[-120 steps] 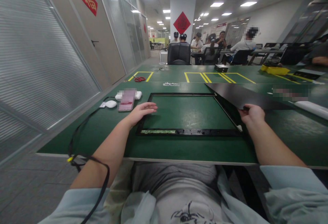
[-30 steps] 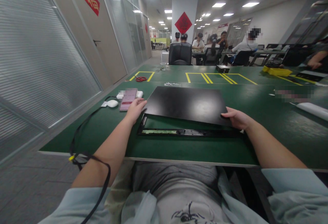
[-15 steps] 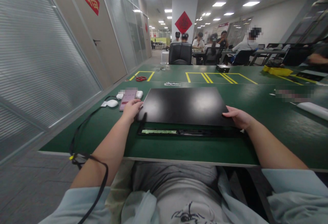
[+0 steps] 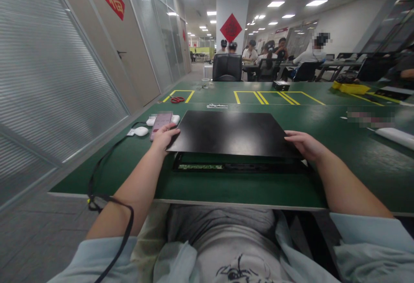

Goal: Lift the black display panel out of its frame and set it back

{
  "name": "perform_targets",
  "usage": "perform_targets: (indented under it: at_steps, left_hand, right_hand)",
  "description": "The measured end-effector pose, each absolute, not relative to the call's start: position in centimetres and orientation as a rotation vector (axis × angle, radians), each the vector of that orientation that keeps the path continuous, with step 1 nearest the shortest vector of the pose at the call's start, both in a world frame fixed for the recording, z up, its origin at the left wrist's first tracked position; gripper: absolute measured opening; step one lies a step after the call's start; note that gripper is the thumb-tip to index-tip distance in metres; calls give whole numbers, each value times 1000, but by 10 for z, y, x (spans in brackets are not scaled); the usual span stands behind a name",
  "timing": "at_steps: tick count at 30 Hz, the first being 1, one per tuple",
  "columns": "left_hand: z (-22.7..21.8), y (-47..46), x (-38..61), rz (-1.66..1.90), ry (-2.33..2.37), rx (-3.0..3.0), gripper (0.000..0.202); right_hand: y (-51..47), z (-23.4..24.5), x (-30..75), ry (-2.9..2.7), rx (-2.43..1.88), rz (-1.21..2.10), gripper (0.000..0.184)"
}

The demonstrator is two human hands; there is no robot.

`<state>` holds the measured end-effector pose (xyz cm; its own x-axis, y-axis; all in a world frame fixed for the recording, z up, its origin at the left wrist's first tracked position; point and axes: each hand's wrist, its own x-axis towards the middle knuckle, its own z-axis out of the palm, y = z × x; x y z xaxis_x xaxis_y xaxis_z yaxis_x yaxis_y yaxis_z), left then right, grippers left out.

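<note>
A thin, flat black panel [image 4: 228,134] is held between my two hands, over the green tabletop. My left hand [image 4: 165,138] is closed on its left edge, thumb on top. My right hand [image 4: 302,145] grips the right edge, with the fingers partly hidden beneath. Below the panel's near edge a black frame [image 4: 258,168] lies on the table, and a green circuit board strip [image 4: 200,167] shows at its left. The panel covers the rest of that frame. Just beyond my left hand lies a phone [image 4: 161,123].
Red-handled scissors [image 4: 177,99] lie at the far left by yellow tape lines. A black cable [image 4: 106,153] hangs over the left table edge, near a white rounded device [image 4: 141,131]. A white roll [image 4: 396,138] lies on the right. Several people sit at tables behind.
The black panel has shifted slightly left and its tilt has changed, so its reflections are dimmer. Both hands have kept hold of it.
</note>
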<state>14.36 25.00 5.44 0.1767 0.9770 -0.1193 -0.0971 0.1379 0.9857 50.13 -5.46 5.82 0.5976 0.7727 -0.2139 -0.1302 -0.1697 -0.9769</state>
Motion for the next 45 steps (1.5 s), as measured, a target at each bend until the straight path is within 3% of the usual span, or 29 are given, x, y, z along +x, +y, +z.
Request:
perform_targets:
  at_steps: [7, 25, 45]
  left_hand:
    - [60, 241, 143, 1077, 1088, 1186, 39]
    - [55, 230, 152, 1059, 834, 1452, 37]
    - [42, 234, 155, 945, 927, 1583, 33]
  right_hand:
    - [-50, 56, 506, -400, -1664, 547, 35]
    - [-52, 55, 510, -410, -1795, 331, 65]
    - [-53, 43, 525, -438, -1911, 250, 47]
